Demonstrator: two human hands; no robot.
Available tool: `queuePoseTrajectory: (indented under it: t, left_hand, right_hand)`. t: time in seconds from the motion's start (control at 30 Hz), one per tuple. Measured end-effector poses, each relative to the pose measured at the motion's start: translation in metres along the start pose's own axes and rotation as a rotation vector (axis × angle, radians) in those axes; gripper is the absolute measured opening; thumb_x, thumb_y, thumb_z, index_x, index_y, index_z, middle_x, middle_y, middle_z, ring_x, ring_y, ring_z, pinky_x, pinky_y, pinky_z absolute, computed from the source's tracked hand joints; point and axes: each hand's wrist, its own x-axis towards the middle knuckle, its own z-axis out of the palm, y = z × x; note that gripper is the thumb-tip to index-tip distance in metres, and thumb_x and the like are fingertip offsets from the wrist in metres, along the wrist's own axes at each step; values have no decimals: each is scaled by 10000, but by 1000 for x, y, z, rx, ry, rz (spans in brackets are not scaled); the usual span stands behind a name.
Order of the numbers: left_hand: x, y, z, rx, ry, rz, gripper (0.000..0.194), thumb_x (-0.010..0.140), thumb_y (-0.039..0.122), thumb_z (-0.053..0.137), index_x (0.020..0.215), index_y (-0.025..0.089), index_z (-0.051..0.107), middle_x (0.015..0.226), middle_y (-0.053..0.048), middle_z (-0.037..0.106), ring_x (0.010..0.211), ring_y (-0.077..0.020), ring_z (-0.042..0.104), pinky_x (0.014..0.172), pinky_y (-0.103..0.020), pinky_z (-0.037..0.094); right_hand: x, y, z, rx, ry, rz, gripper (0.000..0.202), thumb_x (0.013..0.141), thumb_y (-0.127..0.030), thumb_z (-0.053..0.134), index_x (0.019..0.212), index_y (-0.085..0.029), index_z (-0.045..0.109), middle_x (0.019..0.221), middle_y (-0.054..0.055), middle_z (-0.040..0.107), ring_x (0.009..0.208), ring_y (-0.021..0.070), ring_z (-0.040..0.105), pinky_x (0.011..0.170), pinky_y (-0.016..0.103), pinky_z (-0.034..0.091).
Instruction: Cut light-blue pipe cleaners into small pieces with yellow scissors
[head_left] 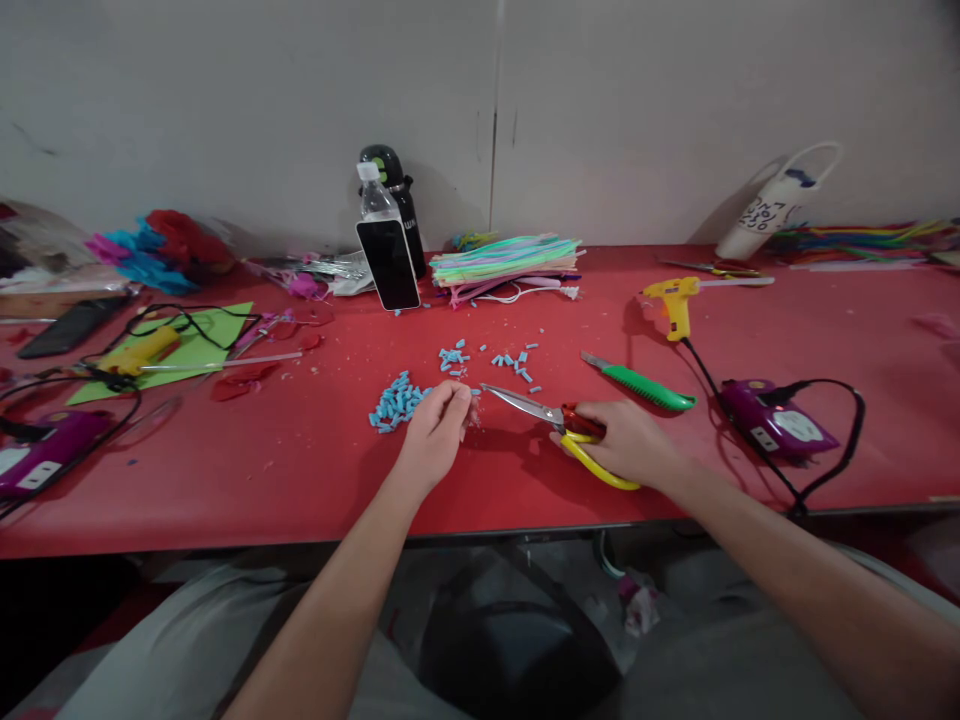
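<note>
My right hand (626,438) is wrapped round the red and yellow handles of a pair of scissors (529,405), whose blades point left toward my other hand. My left hand (437,428) is pinched, with a small blue bit showing at its fingertips near the blade tips; most of what it holds is hidden. Just left of that hand lies a pile of short blue pieces (397,402) on the red table (300,490). Beyond the hands are two looser groups of blue pieces (452,357), and some blue pieces (517,363) further right.
A green cutter (649,387), yellow glue gun (675,303) and purple power box (780,420) are on the right. Behind stand a phone (389,265), bottles and pipe-cleaner bundles (506,262). At left are another glue gun (142,350), green paper and cables.
</note>
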Motion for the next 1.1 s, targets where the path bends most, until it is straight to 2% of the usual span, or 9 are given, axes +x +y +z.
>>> queuePoseTrajectory:
  t: [0.13,0.67,0.87,1.1]
  left_hand:
    - [0,1,0,2,11,-10,286,947,359,435,741,176,508,657,22,507,536,-85,439,531,-219,359]
    - [1,1,1,34,1,-7,307,952,361,420,718,178,495,630,32,496,515,-84,439,523,-221,361]
    - [0,2,0,72,17,21,322,932,270,405,627,179,453,581,35,454,522,-92,434,538,-233,344]
    - [0,1,0,128,36,26,331,925,264,412,606,181,446,564,39,441,534,-95,439,556,-236,344]
  right_hand:
    - [-1,-1,-2,28,-21,-9,334,798,-502,557,644,-210,506,590,-1,529,528,120,384,511,265,225]
    - [3,1,1,-4,-12,2,292,787,-445,576,634,-206,504,579,-10,528,514,109,360,512,261,212]
    - [0,0,-2,36,-48,-14,276,790,-460,572,675,-212,532,613,-1,563,543,123,415,524,258,233]
    - [0,2,-1,23,-54,-20,293,788,-476,575,674,-210,528,613,-5,567,544,121,414,529,262,236]
